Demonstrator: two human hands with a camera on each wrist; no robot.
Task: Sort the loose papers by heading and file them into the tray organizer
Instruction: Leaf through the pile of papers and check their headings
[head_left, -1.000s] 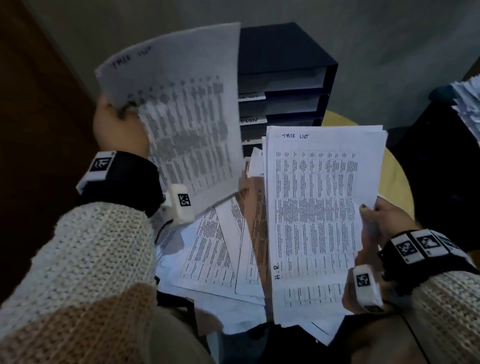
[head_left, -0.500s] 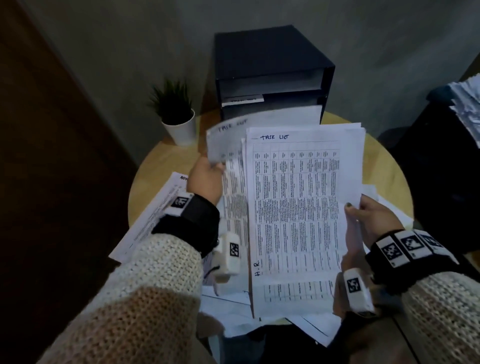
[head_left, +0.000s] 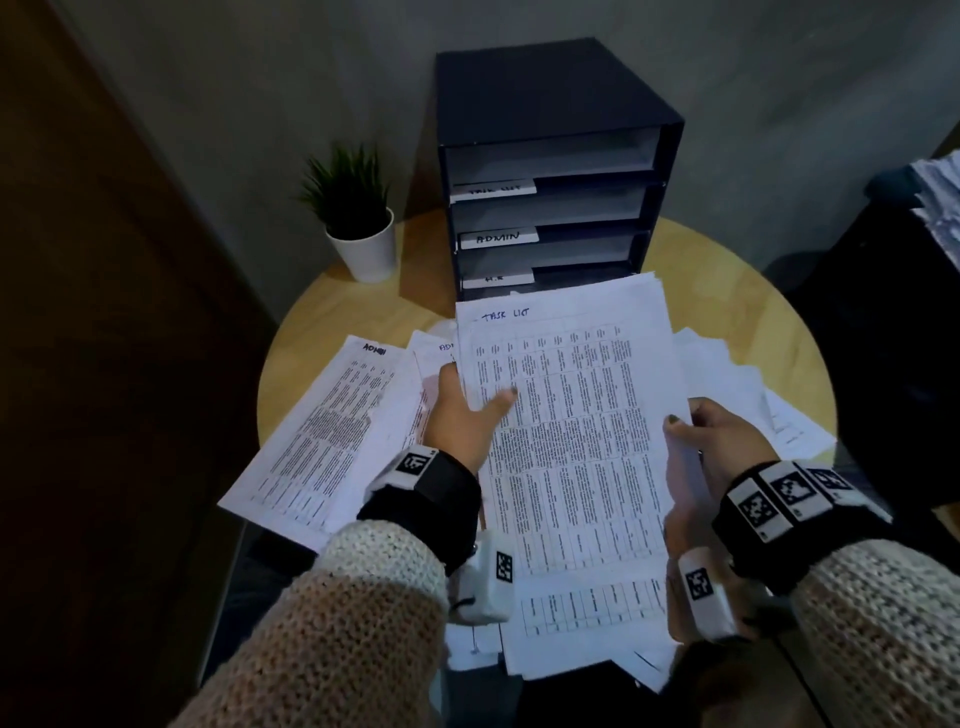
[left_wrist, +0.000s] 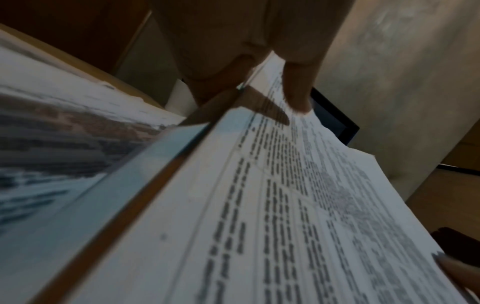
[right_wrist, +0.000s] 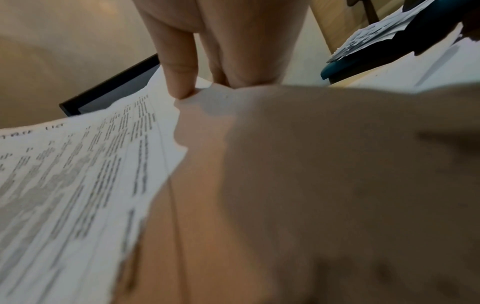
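**Both hands held the "Task List" stack above the bench**

The left hand (head_left: 460, 415) gripped the left edge of the stack of papers (head_left: 576, 441), thumb laid across the top sheet and fingers tucked beneath. The right hand (head_left: 719, 441) pinched the stack's right edge, thumb on top. The top sheet carried a handwritten heading reading roughly "Task List" above a printed table. The stack was held slightly above the round wooden bench (head_left: 727, 291), its far edge just in front of the tray organizer (head_left: 550, 156).

Loose sheets (head_left: 322, 431) lay spread on the bench beneath and to both sides of the stack; two to the left showed an "Admin" heading, and how many lay there in all could not be counted. The dark organizer stood at the back of the bench with three paper labels visible on its shelf fronts: one illegible, one reading "Admin", one reading "H.R". One small potted plant (head_left: 358, 218) in a white pot stood left of the organizer. One more pile of papers (head_left: 940, 197) rested on dark furniture at the far right.
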